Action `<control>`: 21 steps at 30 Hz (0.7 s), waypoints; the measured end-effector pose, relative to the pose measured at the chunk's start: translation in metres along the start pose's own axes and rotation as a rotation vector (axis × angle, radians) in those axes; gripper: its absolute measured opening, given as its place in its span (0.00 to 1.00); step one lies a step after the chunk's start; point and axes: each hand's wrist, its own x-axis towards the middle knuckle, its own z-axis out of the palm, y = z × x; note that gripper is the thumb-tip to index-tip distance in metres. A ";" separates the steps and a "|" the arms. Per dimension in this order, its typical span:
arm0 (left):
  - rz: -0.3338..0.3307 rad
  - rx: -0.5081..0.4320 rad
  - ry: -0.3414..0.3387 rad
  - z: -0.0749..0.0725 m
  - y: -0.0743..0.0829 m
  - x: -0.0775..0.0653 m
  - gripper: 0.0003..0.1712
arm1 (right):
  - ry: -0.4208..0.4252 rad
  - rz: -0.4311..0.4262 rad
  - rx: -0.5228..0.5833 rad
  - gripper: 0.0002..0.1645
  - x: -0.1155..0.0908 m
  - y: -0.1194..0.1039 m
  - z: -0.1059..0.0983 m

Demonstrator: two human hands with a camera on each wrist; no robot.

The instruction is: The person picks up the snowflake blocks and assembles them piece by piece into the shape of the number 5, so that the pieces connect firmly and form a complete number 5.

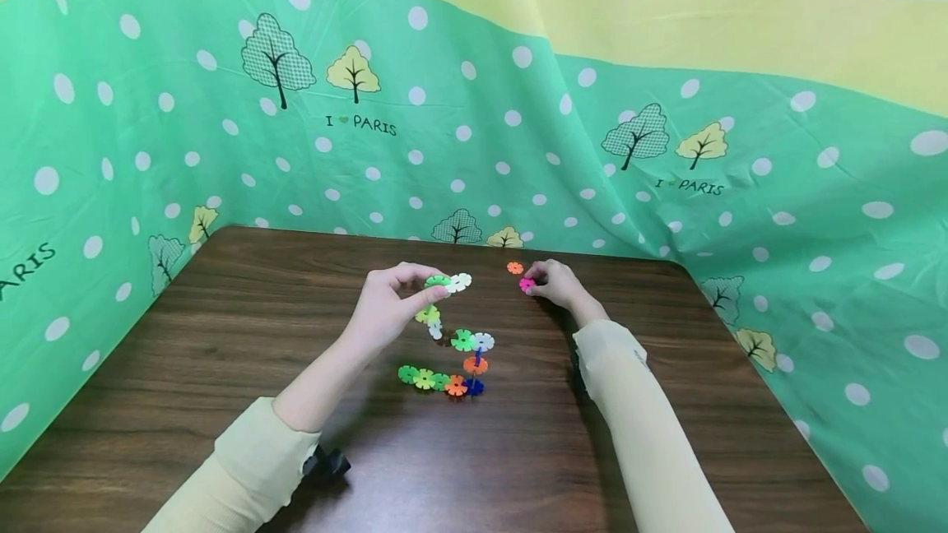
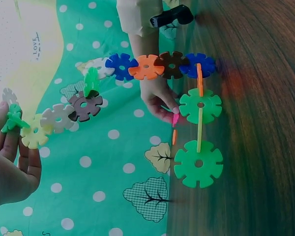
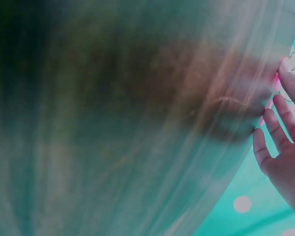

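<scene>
My left hand (image 1: 429, 286) pinches the top of a chain of plastic snowflake discs (image 1: 444, 352), at a green disc (image 1: 437, 280) joined to a white one (image 1: 461, 281). The chain hangs down to a row of green, yellow, orange and blue discs (image 1: 437, 381) that rests on the brown table (image 1: 222, 336). In the left wrist view the chain (image 2: 147, 66) arcs from my fingers (image 2: 10, 142) to two large green discs (image 2: 199, 132). My right hand (image 1: 535, 281) pinches a pink disc (image 1: 527, 285) lying on the table's far side, its fingertips (image 3: 280, 123) beside a pink sliver (image 3: 273, 96).
A loose orange disc (image 1: 514, 267) lies just left of the right hand. A green polka-dot cloth (image 1: 518, 146) with trees walls in the table at the back and on both sides. A black wrist mount (image 1: 326, 461) sits under my left sleeve.
</scene>
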 end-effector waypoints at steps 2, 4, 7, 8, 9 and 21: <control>-0.001 -0.002 -0.002 0.000 0.000 0.000 0.09 | -0.002 0.013 0.031 0.14 -0.001 0.000 -0.001; -0.003 -0.008 -0.005 0.000 0.000 -0.001 0.09 | 0.002 0.025 0.053 0.14 -0.003 0.001 -0.002; -0.004 -0.011 -0.009 0.000 -0.002 0.000 0.09 | 0.015 0.044 0.075 0.13 -0.006 0.001 -0.003; -0.004 -0.012 -0.010 0.000 -0.002 0.000 0.09 | 0.021 0.049 0.081 0.13 -0.007 0.001 -0.003; -0.004 -0.014 -0.011 0.000 -0.002 0.000 0.09 | 0.028 0.053 0.092 0.11 -0.008 0.001 -0.004; -0.024 -0.015 0.003 -0.001 0.000 0.000 0.10 | 0.195 0.014 0.294 0.06 -0.029 -0.017 -0.017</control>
